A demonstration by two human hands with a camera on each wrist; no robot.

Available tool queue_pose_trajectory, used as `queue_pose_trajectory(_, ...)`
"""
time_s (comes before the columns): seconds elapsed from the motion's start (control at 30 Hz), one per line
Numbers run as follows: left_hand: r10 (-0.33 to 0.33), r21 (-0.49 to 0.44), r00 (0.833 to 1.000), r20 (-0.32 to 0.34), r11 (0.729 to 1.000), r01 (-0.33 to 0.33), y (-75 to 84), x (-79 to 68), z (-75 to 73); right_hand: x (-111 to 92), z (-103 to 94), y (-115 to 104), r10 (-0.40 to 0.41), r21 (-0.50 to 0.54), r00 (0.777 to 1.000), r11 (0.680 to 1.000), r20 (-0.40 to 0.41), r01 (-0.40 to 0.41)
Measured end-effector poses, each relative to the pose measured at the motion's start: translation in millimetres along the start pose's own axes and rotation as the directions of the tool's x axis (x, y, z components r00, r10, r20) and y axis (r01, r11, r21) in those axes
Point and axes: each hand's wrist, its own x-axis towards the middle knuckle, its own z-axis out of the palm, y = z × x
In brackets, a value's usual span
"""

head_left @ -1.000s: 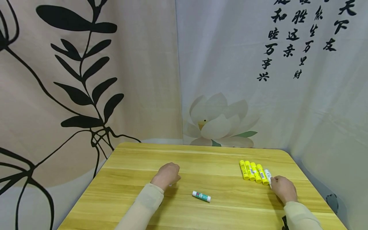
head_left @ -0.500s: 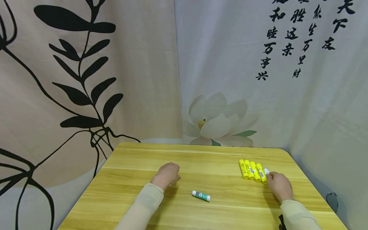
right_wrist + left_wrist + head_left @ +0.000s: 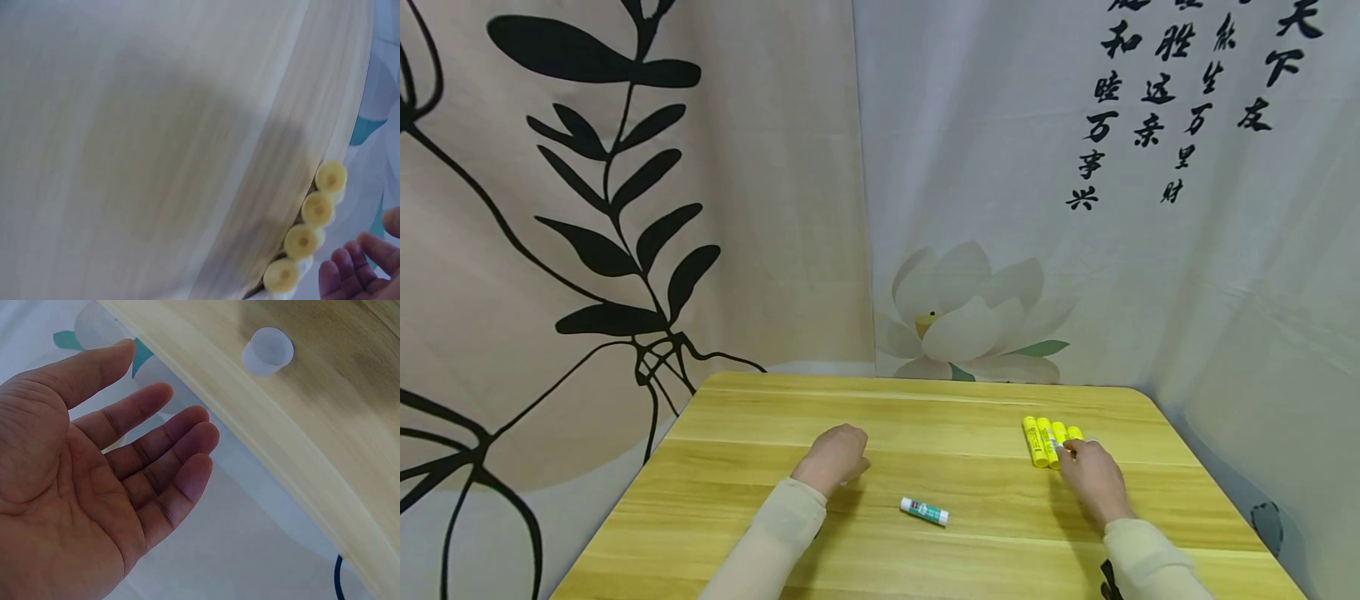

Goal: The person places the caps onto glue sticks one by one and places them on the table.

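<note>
In the head view my right hand reaches over a row of several yellow glue sticks, covering part of it. Their round yellow ends show in the right wrist view, side by side, with the loosely bent, empty fingers close to them. The white-capped stick at the row's right end is mostly hidden behind this hand. My left hand is held over the left-middle of the table; its fingers are relaxed with nothing in them. Near them a small white cylinder, like a cap, is on the wood.
A teal glue stick with white ends lies on the wooden table between the two hands, nearer the front. Printed curtains hang behind the table's far edge and along its right side.
My right hand has moved left, from beside the white-capped stick to over the right part of the yellow row. The left hand and the teal glue stick have stayed put.
</note>
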Motion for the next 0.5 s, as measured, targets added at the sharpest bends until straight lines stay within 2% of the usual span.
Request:
queue_pose_trajectory(0.17, 0.001, -0.009, 1.0, 0.004, 1.0, -0.001, -0.7, 0.5, 1.4, -1.1, 10.6, -10.5, -0.055, 0.009, 0.998, 0.998, -0.031, 0.055)
queue_pose_trajectory(0.5, 0.003, -0.005, 1.0, -0.01, 1.0, -0.004, -3.2, 2.6, 4.3, -7.8, 23.2, -38.4, -0.094, 0.042, 0.996, 0.995, -0.007, 0.094)
